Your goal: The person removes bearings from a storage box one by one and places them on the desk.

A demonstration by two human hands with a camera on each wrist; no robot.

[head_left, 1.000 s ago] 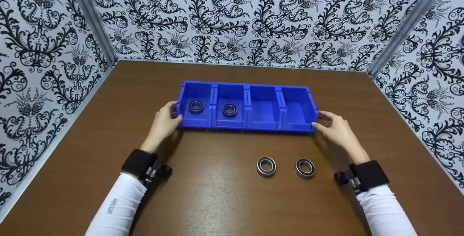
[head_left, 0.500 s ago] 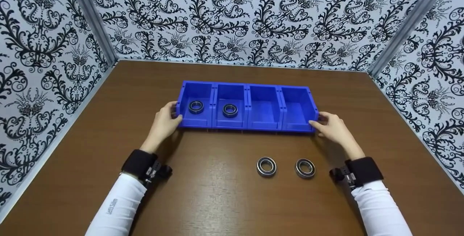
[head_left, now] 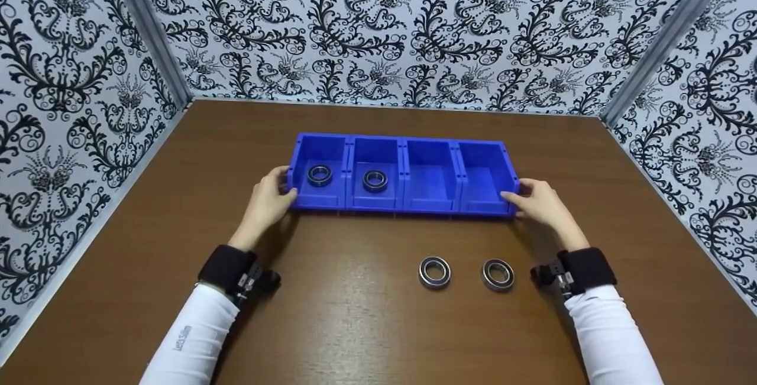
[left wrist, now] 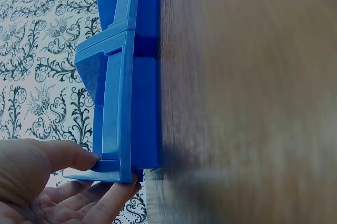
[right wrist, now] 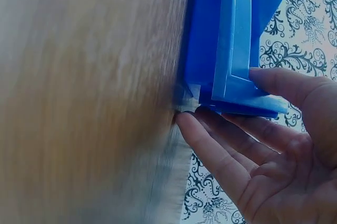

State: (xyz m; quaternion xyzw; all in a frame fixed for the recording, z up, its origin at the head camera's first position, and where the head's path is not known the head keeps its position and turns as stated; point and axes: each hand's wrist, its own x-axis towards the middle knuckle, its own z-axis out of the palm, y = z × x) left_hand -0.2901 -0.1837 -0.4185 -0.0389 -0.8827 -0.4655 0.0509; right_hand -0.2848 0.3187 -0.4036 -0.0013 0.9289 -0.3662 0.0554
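Note:
A row of joined blue storage bins point(head_left: 374, 202) stands on the table, open fronts toward me. One bearing point(head_left: 320, 175) lies in the leftmost bin and another bearing point(head_left: 375, 181) in the bin beside it. My left hand point(head_left: 270, 197) grips the row's left end, thumb over the front corner and fingers along the outer side wall, as the left wrist view shows too. At the opposite end my right hand point(head_left: 547, 207) holds the right side wall, its thumb point(right wrist: 279, 83) inside the front lip and its fingers underneath and outside.
Two more bearings, a left one point(head_left: 434, 272) and a right one point(head_left: 497, 274), lie flat on the brown table point(head_left: 331, 326) in front of the bins. Patterned wall panels point(head_left: 378, 30) with grey metal corner posts enclose the table at the back and sides.
My right hand has shifted slightly left, its thumb moving further over the bin's front corner; the right forearm swung inward. The left hand, bins and bearings look the same.

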